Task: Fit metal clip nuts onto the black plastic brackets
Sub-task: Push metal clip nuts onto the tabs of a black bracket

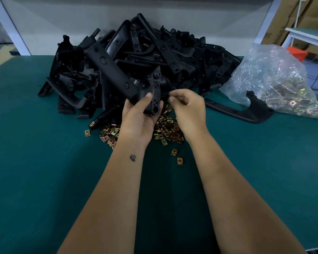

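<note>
A green-topped counter [44, 162] carries everything here, and across its far half lies a big heap of black plastic brackets [136, 52] piled against the back panel. To the right of the heap slumps a clear plastic bag [268, 74] with more brass-coloured clip nuts showing through its lower end, and one finished-looking bracket [246, 109] lies apart in front of it. Nearer the person a loose scatter of metal clip nuts [168, 129] spreads over the counter beneath both hands, with a few strays just this side of it. The left hand [138, 118] grips the thick end of a held bracket [117, 76], thumb across its face, the long arm of the part slanting up and left over the heap. The right hand [187, 107] is curled with fingertips pinched together just beside the bracket's edge; it seems to hold a clip nut, though the piece itself is too small and dark to make out. The step in hand looks like seating a nut on the bracket's tab; the next move calls for lining the clip's open side with the edge and pushing it on. Cartons at upper right bear print too blurred to read.
</note>
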`<state>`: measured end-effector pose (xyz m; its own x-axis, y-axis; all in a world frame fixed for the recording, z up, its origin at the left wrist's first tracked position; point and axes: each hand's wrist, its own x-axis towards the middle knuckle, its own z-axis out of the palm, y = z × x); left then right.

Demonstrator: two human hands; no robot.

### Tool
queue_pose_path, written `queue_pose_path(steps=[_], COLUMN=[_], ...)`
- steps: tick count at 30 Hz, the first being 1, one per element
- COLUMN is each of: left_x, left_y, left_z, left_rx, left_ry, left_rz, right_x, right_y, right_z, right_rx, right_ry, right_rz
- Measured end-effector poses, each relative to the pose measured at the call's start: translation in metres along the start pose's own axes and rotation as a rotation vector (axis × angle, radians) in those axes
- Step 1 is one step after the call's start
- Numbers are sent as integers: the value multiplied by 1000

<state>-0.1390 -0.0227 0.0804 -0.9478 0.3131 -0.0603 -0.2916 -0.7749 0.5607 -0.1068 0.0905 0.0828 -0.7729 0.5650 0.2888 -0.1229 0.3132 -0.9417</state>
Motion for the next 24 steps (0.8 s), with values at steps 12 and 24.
queue_pose_path(steps=[12,24], left_x=[-6,-7], left_y=[3,2], left_z=[3,3], left_rx=[-11,50], left_ry=[-82,-113], left_rz=[-22,-78], right_x=[0,0], right_y=[-7,-11], right_z=[-3,-4], right_rx=[621,635], right_ry=[-93,-127], right_rz=[150,155])
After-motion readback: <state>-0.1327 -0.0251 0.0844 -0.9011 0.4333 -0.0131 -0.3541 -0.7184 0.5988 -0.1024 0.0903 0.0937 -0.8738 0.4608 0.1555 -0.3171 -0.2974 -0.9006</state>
